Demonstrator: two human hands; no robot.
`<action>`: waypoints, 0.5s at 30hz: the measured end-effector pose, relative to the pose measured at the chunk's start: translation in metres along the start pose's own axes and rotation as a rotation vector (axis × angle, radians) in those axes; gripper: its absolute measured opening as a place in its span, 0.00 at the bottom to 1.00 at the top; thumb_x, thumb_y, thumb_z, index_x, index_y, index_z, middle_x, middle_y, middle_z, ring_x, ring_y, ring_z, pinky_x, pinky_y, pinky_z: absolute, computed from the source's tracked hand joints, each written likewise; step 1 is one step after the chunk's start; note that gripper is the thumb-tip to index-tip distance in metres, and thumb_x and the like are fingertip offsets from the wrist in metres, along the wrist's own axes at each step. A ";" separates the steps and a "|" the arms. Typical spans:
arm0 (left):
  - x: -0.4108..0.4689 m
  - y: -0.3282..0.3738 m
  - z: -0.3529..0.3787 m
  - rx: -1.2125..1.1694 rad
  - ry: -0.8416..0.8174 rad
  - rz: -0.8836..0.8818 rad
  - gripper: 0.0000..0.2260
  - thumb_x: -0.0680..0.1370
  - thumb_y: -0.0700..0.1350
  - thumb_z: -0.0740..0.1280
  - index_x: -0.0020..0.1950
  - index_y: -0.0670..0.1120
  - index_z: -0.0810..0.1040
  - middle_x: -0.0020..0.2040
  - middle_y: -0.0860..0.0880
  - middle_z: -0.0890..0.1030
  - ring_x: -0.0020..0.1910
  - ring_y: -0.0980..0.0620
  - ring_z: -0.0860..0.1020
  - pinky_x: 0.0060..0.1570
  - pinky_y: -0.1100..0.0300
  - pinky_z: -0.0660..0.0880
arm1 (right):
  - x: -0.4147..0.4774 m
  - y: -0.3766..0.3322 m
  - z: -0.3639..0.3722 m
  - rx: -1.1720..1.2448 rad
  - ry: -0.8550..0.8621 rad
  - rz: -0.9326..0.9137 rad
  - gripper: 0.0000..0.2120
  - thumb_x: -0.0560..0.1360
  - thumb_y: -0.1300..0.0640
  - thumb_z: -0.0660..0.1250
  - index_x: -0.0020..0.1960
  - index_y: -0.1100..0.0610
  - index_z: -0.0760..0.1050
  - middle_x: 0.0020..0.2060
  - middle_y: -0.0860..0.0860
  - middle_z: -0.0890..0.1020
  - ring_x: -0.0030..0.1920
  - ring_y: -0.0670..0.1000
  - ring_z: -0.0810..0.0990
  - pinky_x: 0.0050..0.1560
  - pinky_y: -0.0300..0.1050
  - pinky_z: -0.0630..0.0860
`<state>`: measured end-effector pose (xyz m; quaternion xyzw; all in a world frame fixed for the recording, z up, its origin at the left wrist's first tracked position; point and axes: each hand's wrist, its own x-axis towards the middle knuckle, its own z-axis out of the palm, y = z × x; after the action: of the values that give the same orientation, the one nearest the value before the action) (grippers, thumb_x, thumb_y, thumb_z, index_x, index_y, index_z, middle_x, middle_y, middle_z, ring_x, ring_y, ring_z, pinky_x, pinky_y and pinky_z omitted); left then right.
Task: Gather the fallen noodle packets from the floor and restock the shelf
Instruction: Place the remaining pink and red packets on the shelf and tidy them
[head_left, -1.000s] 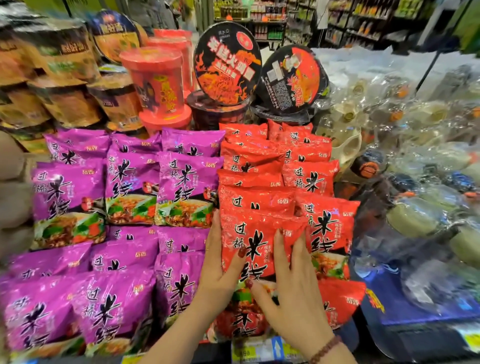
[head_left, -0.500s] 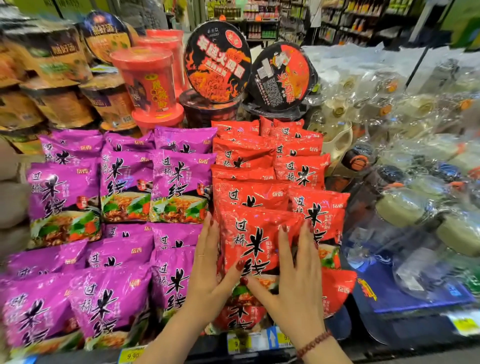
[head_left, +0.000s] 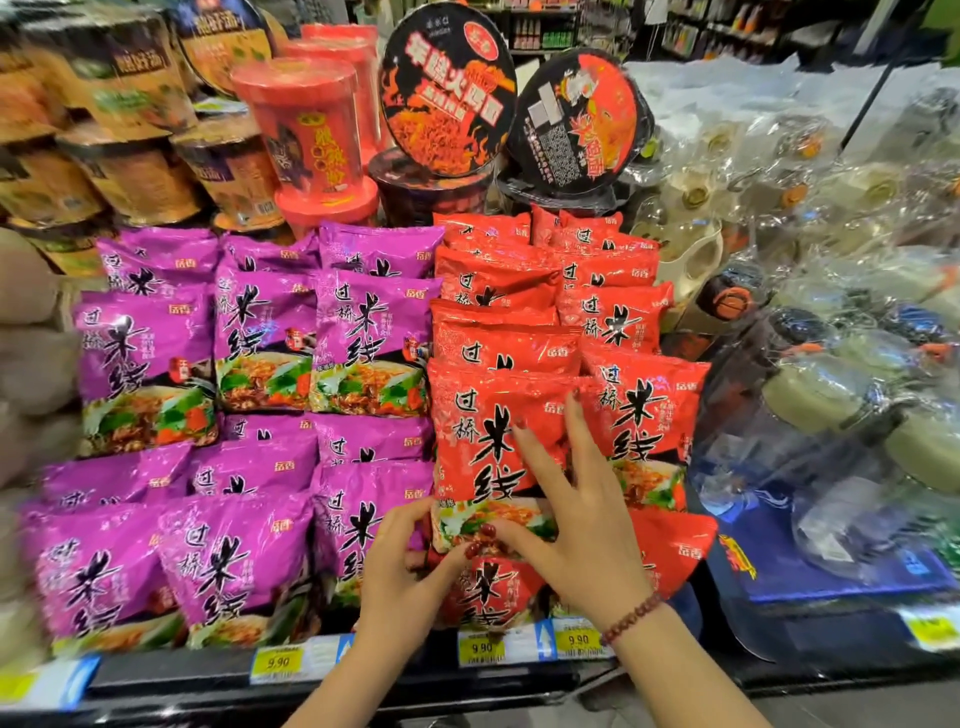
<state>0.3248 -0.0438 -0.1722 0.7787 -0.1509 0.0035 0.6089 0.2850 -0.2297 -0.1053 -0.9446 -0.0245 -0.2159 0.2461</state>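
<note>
L hand (head_left: 402, 571): fingers curled, pinching red pkt (head_left: 493, 441) at lower-left corner.
R hand (head_left: 582, 525): fingers spread, flat on red pkt front.

Both forearms (head_left: 691, 675) were bare. The right hand (head_left: 587, 540) wore a bracelet (head_left: 631, 618) of dark red round beads at the wrist. Its nails (head_left: 488, 531), and those of the left hand (head_left: 400, 577), were painted a glossy deep red.

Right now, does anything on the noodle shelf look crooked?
Yes. The lowest red packet, right of the right hand, lies tilted, unlike the neat purple packets. Behind, two black bowls stand on edge.
</note>
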 end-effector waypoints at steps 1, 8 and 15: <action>0.001 -0.001 0.000 -0.021 -0.002 -0.019 0.18 0.66 0.61 0.72 0.54 0.71 0.74 0.54 0.55 0.79 0.51 0.48 0.82 0.47 0.46 0.81 | 0.002 0.000 0.001 -0.013 -0.046 -0.002 0.40 0.71 0.37 0.66 0.76 0.34 0.45 0.78 0.47 0.38 0.77 0.50 0.47 0.72 0.52 0.56; 0.018 0.000 -0.011 0.094 -0.126 -0.013 0.19 0.66 0.60 0.70 0.54 0.73 0.74 0.52 0.63 0.78 0.49 0.54 0.80 0.48 0.43 0.79 | -0.004 0.009 0.005 -0.176 -0.172 0.056 0.41 0.71 0.28 0.55 0.74 0.35 0.34 0.76 0.48 0.33 0.77 0.51 0.43 0.74 0.54 0.46; 0.011 0.017 -0.018 0.305 0.041 0.363 0.34 0.73 0.61 0.68 0.75 0.64 0.57 0.75 0.56 0.61 0.74 0.50 0.63 0.71 0.56 0.62 | -0.009 -0.001 -0.008 -0.397 -0.019 0.043 0.42 0.71 0.27 0.54 0.78 0.44 0.47 0.78 0.57 0.49 0.77 0.61 0.47 0.74 0.61 0.46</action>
<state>0.3344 -0.0326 -0.1489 0.8215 -0.2736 0.1513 0.4768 0.2737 -0.2323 -0.1021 -0.9769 0.0363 -0.2021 0.0595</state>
